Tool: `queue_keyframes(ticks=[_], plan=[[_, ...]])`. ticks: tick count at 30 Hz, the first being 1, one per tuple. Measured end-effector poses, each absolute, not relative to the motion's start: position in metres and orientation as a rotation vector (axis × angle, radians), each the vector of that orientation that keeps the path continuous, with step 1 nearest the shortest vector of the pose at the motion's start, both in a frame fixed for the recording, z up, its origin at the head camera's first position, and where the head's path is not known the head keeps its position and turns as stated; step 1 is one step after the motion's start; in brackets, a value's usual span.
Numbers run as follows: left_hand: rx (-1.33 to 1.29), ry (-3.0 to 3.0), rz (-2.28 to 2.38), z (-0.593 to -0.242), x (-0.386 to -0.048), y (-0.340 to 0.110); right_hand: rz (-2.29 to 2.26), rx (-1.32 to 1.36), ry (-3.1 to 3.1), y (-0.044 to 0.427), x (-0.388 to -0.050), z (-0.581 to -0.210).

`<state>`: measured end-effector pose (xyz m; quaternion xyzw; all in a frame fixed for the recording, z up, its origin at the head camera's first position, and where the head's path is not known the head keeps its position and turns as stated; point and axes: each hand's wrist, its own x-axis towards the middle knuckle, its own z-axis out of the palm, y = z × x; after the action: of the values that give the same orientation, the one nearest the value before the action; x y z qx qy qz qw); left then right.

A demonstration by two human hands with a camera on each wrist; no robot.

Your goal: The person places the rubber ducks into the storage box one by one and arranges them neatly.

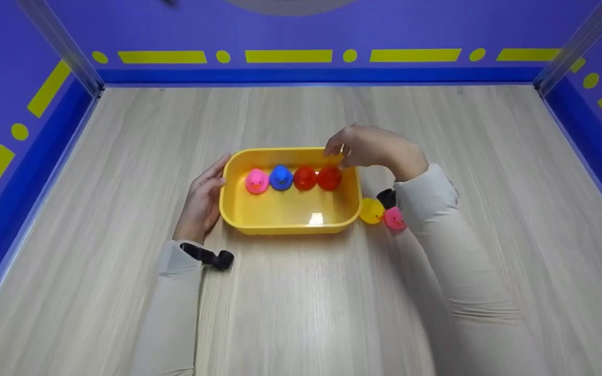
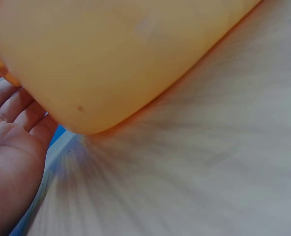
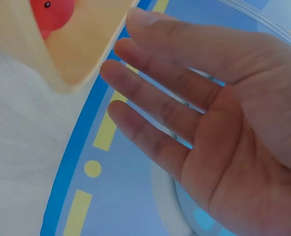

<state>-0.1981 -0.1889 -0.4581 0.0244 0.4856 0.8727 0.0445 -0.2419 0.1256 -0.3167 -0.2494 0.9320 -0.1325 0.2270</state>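
Observation:
A yellow plastic bin (image 1: 290, 227) stands on the wood-grain table. Along its far side sits a row of small toy ducks: a pink duck (image 1: 257, 180), a blue duck (image 1: 281, 177), a red duck (image 1: 305, 178) and, at the right end, another red duck (image 1: 329, 178). My left hand (image 1: 200, 201) touches the bin's left end, its fingers fairly straight against the outside. Over the bin's far right corner hovers my right hand (image 1: 374, 149), fingers apart with nothing in them. The right wrist view shows that hand's palm (image 3: 224, 147) beside the bin and one red duck (image 3: 59, 17).
Outside the bin on the right, a yellow duck (image 1: 371, 211) and a pink duck (image 1: 395, 218) lie near my right sleeve (image 1: 426, 201). Blue panels with yellow marks (image 1: 288, 56) wall the table at the back and both sides. A small black camera (image 1: 222, 260) is strapped at my left wrist.

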Motion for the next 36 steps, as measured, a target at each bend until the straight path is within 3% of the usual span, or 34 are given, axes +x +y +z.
queue_keyframes(ticks=[20,36], plan=[[0.106,1.491,2.656,-0.459,-0.198,-0.189,-0.535,-0.887,2.697,0.178,-0.231,-0.325],[0.106,1.504,2.631,-0.460,-0.198,-0.191,-0.640,-0.734,2.724,0.225,-0.217,-0.341]])
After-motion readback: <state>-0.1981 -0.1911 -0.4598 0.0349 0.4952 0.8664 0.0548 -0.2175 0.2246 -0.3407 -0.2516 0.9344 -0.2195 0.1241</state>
